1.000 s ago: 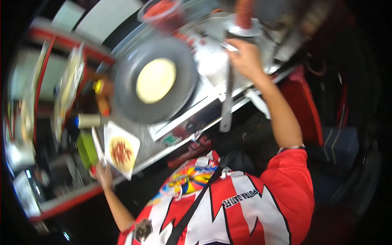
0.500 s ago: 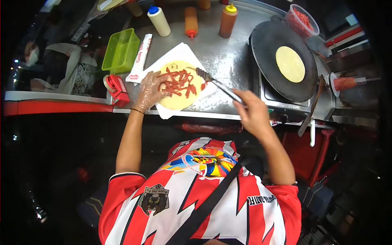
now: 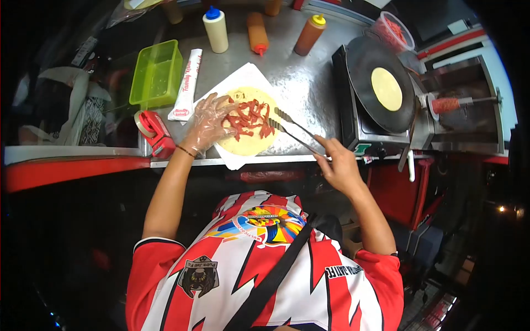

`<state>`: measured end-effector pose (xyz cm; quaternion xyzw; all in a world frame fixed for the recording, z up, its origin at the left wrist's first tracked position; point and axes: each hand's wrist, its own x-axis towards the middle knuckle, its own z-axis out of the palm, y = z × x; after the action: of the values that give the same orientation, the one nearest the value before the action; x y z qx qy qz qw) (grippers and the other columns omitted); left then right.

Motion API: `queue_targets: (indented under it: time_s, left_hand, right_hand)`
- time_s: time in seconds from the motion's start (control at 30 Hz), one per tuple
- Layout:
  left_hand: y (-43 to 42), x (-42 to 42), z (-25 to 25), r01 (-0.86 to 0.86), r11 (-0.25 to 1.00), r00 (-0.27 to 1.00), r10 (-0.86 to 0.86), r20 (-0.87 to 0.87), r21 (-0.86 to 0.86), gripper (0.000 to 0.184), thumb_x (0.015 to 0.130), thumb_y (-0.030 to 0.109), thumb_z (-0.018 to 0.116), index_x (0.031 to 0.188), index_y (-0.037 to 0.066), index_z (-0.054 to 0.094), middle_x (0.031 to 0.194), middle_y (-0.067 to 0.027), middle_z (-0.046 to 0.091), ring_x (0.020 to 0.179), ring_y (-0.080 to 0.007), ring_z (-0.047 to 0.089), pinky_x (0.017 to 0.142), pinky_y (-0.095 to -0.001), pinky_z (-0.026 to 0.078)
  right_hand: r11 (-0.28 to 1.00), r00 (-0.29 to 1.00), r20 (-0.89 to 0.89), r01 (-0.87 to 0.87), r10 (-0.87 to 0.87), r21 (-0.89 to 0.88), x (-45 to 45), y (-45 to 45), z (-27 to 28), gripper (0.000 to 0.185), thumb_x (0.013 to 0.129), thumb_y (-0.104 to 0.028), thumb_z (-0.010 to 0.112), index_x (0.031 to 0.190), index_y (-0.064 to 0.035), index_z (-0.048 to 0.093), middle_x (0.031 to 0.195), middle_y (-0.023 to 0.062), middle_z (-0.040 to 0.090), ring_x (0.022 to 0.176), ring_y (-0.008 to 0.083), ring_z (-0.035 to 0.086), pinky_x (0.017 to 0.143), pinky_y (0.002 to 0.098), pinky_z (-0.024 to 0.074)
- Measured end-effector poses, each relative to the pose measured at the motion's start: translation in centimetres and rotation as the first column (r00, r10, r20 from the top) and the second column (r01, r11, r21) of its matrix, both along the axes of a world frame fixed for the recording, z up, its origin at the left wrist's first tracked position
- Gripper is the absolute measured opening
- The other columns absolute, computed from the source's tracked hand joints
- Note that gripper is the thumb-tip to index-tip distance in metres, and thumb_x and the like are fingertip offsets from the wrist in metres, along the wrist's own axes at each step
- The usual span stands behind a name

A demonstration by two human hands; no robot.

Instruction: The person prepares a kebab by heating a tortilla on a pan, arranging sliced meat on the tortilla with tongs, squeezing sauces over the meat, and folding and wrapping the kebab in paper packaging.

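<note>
A round flatbread (image 3: 245, 144) topped with reddish meat strips (image 3: 251, 118) lies on white paper (image 3: 249, 71) at the counter's front edge. My left hand (image 3: 208, 124), in a clear plastic glove, rests over the flatbread's left side with its fingers spread, touching the topping. Metal tongs (image 3: 298, 138) are held in my right hand (image 3: 338, 164), to the right of the flatbread. Their two tips are apart, the lower one at the right edge of the meat strips.
On the round black griddle (image 3: 359, 71) at right lies another flatbread (image 3: 386, 89). Squeeze bottles (image 3: 216, 34) line the back. At left are a green tray (image 3: 156, 74), a long printed packet (image 3: 187, 85) and a red tape dispenser (image 3: 156, 135). A meat spit (image 3: 446, 105) stands far right.
The view has swung back from the griddle side. My right hand has come from the spit to the flatbread, the tongs now spread wider. My left hand has moved from beside the packet onto the flatbread.
</note>
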<state>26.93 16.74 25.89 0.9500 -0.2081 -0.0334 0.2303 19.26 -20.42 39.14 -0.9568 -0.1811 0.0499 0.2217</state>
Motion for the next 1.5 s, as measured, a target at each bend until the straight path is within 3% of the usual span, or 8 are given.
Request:
queue_targets:
  time_s: [0.07, 0.2, 0.33, 0.47, 0.7, 1.0, 1.13, 1.5]
  left_hand:
    - [-0.7, 0.2, 0.2, 0.088, 0.987, 0.995, -0.080, -0.067, 0.131, 0.069, 0.076, 0.050, 0.084, 0.140, 0.030, 0.065, 0.158, -0.0120, 0.046, 0.152, -0.0427, 0.029, 0.124, -0.0612, 0.020]
    - [-1.1, 0.9, 1.4, 0.075, 0.981, 0.993, -0.057, 0.102, -0.181, 0.055, 0.080, 0.040, 0.081, 0.130, 0.019, 0.070, 0.153, -0.0170, 0.049, 0.147, -0.0462, 0.033, 0.125, -0.0564, 0.023]
    - [-3.2, 0.2, 2.3, 0.130, 0.991, 0.991, -0.131, 0.035, 0.021, 0.039, 0.087, 0.031, 0.074, 0.123, 0.015, 0.074, 0.143, -0.0165, 0.056, 0.140, -0.0438, 0.042, 0.120, -0.0556, 0.030]
    - [-2.8, -0.7, 3.5, 0.002, 0.986, 0.994, 0.015, 0.104, -0.165, 0.033, 0.093, 0.020, 0.070, 0.121, 0.003, 0.071, 0.147, -0.0194, 0.053, 0.140, -0.0406, 0.045, 0.118, -0.0487, 0.034]
    - [-7.7, -1.5, 8.5, -0.439, 0.827, 0.896, 0.429, -0.112, -0.351, 0.027, 0.096, 0.007, 0.066, 0.121, -0.005, 0.067, 0.129, -0.0154, 0.066, 0.119, -0.0277, 0.061, 0.108, -0.0404, 0.044]
    - [-16.2, 0.0, 12.8, -0.224, 0.969, 0.970, 0.231, 0.074, -0.101, 0.032, 0.091, 0.001, 0.069, 0.123, 0.000, 0.069, 0.123, -0.0152, 0.070, 0.108, -0.0262, 0.067, 0.096, -0.0395, 0.052]
    - [-17.1, 0.4, 13.6, -0.162, 0.987, 0.981, 0.160, 0.114, 0.010, 0.033, 0.091, 0.001, 0.069, 0.124, 0.001, 0.069, 0.126, -0.0156, 0.070, 0.113, -0.0283, 0.066, 0.099, -0.0396, 0.051]
    - [-16.8, 0.1, 12.1, -0.215, 0.977, 0.971, 0.215, 0.109, -0.014, 0.030, 0.092, 0.004, 0.069, 0.123, 0.000, 0.068, 0.124, -0.0140, 0.069, 0.108, -0.0253, 0.065, 0.095, -0.0392, 0.051]
  right_hand:
    - [0.998, 0.998, 0.036, 0.053, -0.051, -0.038, -0.5, -1.1, 2.1, 0.046, 0.092, -0.018, 0.072, 0.135, -0.0066, 0.062, 0.094, 0.0177, 0.064, 0.083, 0.0409, 0.066, 0.071, 0.0470, 0.0526]
    - [0.962, 0.918, 0.292, 0.267, -0.270, 0.052, -0.6, -7.7, 6.8, 0.050, 0.087, -0.017, 0.078, 0.134, -0.0047, 0.064, 0.086, 0.0145, 0.063, 0.065, 0.0283, 0.058, 0.063, 0.0393, 0.0489]
    - [0.866, 0.666, 0.568, 0.458, -0.484, 0.201, 1.1, -19.5, 9.7, 0.042, 0.092, -0.023, 0.074, 0.129, -0.0024, 0.066, 0.098, 0.0213, 0.073, 0.087, 0.0357, 0.072, 0.076, 0.0412, 0.0542]
    - [0.639, 0.518, 0.427, 0.739, -0.741, 0.211, 2.4, -31.0, 9.0, 0.049, 0.097, -0.038, 0.069, 0.127, 0.0002, 0.067, 0.109, 0.0240, 0.075, 0.099, 0.0338, 0.074, 0.089, 0.0403, 0.0539]
    - [0.714, 0.686, 0.218, 0.695, -0.694, 0.088, 12.1, -43.8, 1.5, 0.045, 0.093, -0.040, 0.070, 0.104, 0.0033, 0.074, 0.103, 0.0290, 0.073, 0.102, 0.0463, 0.070, 0.091, 0.0537, 0.0552]
    - [0.864, 0.847, 0.176, 0.500, -0.501, 0.054, 16.7, -44.9, -2.9, 0.037, 0.092, -0.037, 0.071, 0.104, -0.0025, 0.074, 0.094, 0.0216, 0.074, 0.092, 0.0410, 0.073, 0.081, 0.0521, 0.0582]
    - [0.909, 0.839, 0.355, 0.405, -0.412, 0.098, 15.6, -45.1, -3.4, 0.015, 0.084, -0.012, 0.066, 0.092, -0.0043, 0.075, 0.088, 0.0203, 0.074, 0.086, 0.0395, 0.074, 0.075, 0.0511, 0.0591]
    - [0.878, 0.825, 0.305, 0.470, -0.475, 0.096, 16.0, -47.1, 0.4, 0.026, 0.091, -0.024, 0.070, 0.110, -0.0059, 0.073, 0.102, 0.0160, 0.075, 0.095, 0.0371, 0.073, 0.082, 0.0516, 0.0583]
